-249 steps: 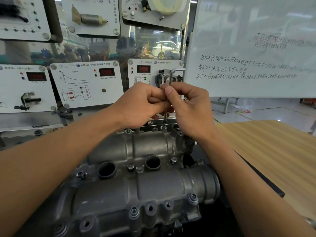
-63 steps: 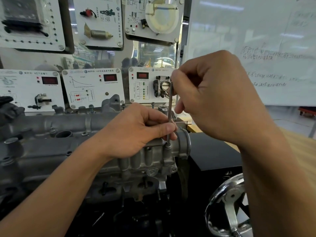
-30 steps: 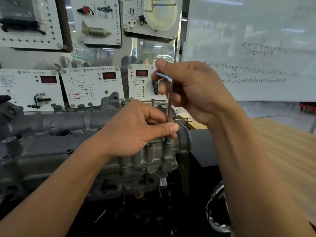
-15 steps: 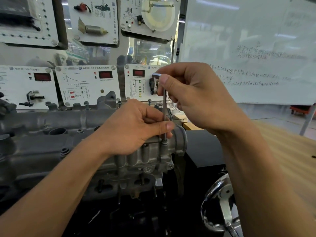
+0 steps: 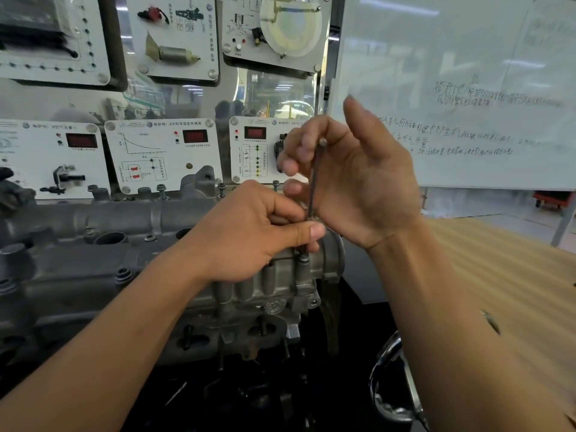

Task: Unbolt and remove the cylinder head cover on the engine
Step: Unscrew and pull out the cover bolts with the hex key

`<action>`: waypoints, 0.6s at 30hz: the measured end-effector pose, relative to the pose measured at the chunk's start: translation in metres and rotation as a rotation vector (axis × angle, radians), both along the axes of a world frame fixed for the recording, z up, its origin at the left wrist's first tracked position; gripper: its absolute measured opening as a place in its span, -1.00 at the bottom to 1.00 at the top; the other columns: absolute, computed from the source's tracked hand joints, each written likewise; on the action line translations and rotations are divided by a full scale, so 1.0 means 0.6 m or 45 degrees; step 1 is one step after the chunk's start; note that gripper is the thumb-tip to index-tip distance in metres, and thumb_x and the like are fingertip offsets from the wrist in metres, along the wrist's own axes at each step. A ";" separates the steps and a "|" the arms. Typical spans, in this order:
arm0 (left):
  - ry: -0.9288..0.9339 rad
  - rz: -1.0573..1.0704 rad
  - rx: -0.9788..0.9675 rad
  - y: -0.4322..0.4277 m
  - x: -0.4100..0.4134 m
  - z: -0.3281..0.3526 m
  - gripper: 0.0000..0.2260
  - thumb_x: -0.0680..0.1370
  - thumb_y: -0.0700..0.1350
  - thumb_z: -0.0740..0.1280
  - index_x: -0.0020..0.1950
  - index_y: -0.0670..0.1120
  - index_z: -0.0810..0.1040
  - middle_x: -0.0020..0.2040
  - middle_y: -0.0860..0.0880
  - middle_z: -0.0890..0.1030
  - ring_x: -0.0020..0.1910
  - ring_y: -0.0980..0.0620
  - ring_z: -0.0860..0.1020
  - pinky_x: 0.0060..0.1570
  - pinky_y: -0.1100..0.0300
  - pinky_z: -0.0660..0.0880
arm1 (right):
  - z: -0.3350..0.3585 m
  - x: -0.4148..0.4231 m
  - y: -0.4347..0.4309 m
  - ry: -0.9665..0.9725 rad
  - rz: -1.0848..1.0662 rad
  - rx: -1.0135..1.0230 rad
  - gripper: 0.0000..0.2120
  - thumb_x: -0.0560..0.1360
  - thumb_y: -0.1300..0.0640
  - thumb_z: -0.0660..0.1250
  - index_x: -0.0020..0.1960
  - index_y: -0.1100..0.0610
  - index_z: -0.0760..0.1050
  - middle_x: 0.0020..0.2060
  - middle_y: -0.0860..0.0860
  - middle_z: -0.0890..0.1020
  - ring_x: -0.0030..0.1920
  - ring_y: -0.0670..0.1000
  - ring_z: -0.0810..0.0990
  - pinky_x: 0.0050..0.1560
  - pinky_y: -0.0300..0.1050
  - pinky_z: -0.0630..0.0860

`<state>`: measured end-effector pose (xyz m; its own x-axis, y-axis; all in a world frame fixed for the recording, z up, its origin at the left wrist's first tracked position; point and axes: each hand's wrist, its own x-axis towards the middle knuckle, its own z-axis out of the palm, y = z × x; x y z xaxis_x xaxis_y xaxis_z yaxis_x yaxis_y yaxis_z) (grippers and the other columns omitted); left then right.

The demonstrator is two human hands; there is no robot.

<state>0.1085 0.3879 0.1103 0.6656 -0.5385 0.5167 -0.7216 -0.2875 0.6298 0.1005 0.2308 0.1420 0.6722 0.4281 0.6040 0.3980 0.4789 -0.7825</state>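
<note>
The grey aluminium cylinder head cover (image 5: 78, 275) lies across the left and middle of the view on top of the engine. A dark L-shaped hex key (image 5: 314, 182) stands upright with its tip in a bolt (image 5: 304, 258) at the cover's near right corner. My left hand (image 5: 258, 235) rests on the cover and pinches the lower shaft of the key between thumb and fingers. My right hand (image 5: 358, 182) is behind the upper part of the key, palm toward me, thumb raised and away, fingers loosely bent beside the shaft without closing round it.
Loosened bolts (image 5: 160, 190) stand raised along the cover's far edge. White sensor panels (image 5: 162, 151) hang close behind the engine, a whiteboard (image 5: 467, 88) at the right. A wooden table (image 5: 514, 275) lies to the right, a chrome handwheel (image 5: 389, 385) below my right forearm.
My right hand let go of the key's top and opened, palm turned toward me. My left hand keeps pinching the shaft at the same corner bolt.
</note>
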 end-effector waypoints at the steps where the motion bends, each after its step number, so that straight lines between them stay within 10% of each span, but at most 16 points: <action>1: 0.010 0.004 -0.002 0.000 -0.001 0.000 -0.86 0.52 -0.10 0.45 -0.15 -0.14 0.74 -0.25 0.05 0.73 -0.19 0.14 0.69 -0.07 0.45 0.52 | -0.002 -0.001 0.006 -0.024 -0.184 0.002 -0.72 0.50 -0.01 0.26 -0.24 0.18 0.46 -0.34 0.02 0.44 -0.29 -0.01 0.45 -0.28 -0.13 0.33; 6: 0.012 0.028 0.011 0.001 -0.001 0.002 -0.85 0.53 -0.07 0.43 -0.16 -0.10 0.74 -0.24 0.09 0.73 0.00 0.13 0.67 -0.10 0.66 0.35 | 0.005 -0.015 0.013 -0.399 -0.877 -0.146 -0.79 0.51 0.14 0.43 -0.25 0.23 0.61 -0.40 0.11 0.67 -0.45 0.08 0.66 -0.43 -0.08 0.57; 18: 0.030 0.022 0.017 0.000 0.002 -0.002 -0.87 0.52 -0.02 0.44 -0.16 -0.02 0.74 -0.24 0.08 0.73 -0.21 0.13 0.69 -0.03 0.26 0.59 | 0.038 -0.062 -0.035 -0.751 -1.010 -0.734 -0.64 0.66 0.25 0.14 0.43 0.27 0.36 -0.04 0.00 0.70 -0.09 -0.12 0.72 -0.07 -0.12 0.66</action>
